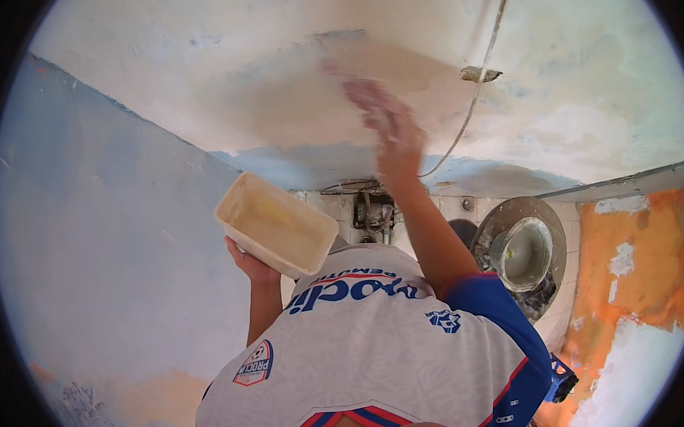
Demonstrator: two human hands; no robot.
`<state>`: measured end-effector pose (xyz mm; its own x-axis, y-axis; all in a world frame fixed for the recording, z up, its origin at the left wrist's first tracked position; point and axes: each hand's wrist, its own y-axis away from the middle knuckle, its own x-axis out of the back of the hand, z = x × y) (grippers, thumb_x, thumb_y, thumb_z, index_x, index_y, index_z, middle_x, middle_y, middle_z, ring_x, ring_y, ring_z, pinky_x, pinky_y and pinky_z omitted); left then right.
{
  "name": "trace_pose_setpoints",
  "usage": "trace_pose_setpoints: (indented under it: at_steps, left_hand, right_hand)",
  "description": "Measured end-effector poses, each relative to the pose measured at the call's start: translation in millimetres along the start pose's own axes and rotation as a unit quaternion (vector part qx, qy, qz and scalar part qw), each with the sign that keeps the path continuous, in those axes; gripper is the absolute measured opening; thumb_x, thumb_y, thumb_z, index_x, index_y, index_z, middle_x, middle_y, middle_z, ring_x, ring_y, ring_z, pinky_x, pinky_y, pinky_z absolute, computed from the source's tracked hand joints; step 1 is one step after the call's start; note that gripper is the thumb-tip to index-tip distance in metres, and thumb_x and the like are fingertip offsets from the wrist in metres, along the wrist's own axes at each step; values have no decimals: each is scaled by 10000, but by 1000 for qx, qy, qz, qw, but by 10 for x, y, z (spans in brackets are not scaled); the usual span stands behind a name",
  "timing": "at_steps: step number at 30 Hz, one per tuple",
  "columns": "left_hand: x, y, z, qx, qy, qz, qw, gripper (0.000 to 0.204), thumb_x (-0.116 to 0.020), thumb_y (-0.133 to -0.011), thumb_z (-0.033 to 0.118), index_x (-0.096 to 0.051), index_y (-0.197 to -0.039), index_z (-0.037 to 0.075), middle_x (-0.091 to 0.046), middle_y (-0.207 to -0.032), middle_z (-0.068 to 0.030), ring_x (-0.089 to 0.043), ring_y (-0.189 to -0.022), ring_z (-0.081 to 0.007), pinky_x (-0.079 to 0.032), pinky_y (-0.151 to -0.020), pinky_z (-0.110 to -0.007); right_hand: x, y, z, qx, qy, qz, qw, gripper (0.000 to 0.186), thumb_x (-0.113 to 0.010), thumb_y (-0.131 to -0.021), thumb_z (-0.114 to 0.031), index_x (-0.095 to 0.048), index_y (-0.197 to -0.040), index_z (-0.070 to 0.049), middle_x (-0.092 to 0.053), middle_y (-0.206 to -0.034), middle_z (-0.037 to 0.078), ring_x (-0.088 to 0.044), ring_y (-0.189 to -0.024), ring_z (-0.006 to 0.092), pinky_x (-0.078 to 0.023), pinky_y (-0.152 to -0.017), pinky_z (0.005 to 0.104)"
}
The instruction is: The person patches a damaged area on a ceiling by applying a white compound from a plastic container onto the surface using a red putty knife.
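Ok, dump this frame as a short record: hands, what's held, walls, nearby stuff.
left hand: holding the tub, at its near left side
tub: cream, rectangular, tilted, open top
right hand: raised before the pale wall, blurred; contact and any held item unclear
pale wall: patchy, darker area near the right hand
wall damage: small ragged hole
cable: light, crossing the pale wall, right of the right hand
left side: blue wall
right side: orange wall, pale patches
bucket: round, right of the person

Soft, fairly bright light, with motion blur on the right hand [392,127], black fisheye rim.
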<state>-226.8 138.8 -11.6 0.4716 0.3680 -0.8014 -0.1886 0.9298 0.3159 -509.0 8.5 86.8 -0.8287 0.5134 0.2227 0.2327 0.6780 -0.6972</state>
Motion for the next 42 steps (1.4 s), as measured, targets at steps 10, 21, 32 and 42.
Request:
trace_pose_setpoints:
  at_steps: [10,21,32,42]
  left_hand:
    - [54,-75,84,-1,4,-66,998,715,-269,-1021,618,-327,-1550,140,-400,-1554,-104,-411,-1404,-329,-370,-1150,-469]
    - [136,-556,694,80,-16,-41,996,737,-291,-1007,646,-340,-1547,146,-414,-1546,-101,-416,-1400,-328,-371,-1146,-472]
    - [315,-1160,1203,152,-23,-75,985,754,-290,-1002,663,-343,-1549,147,-410,-1556,-87,-422,-1399,-324,-361,-1152,-476]
    - [450,-1485,1465,189,-17,-107,976,763,-302,-997,666,-342,-1548,141,-421,-1546,-93,-429,-1396,-322,-373,-1144,-479]
  right_hand:
    - [427,-89,-44,-118,-51,163,978,265,-575,-1008,-77,-596,-1266,-17,-682,-1077,119,-683,-771,128,-551,-660,270]
    - [290,-203,-36,-108,-75,219,967,211,-498,-1056,-121,-596,-1211,-17,-687,-1037,107,-685,-778,163,-567,-698,288]
    - [84,-254,-92,-131,-23,233,963,159,-518,-1051,-137,-601,-1101,-11,-673,-931,89,-679,-752,167,-585,-705,301]
    - [-321,-198,144,-109,77,157,978,192,-548,-1041,-143,-622,-1139,3,-658,-952,83,-663,-794,157,-564,-719,289]
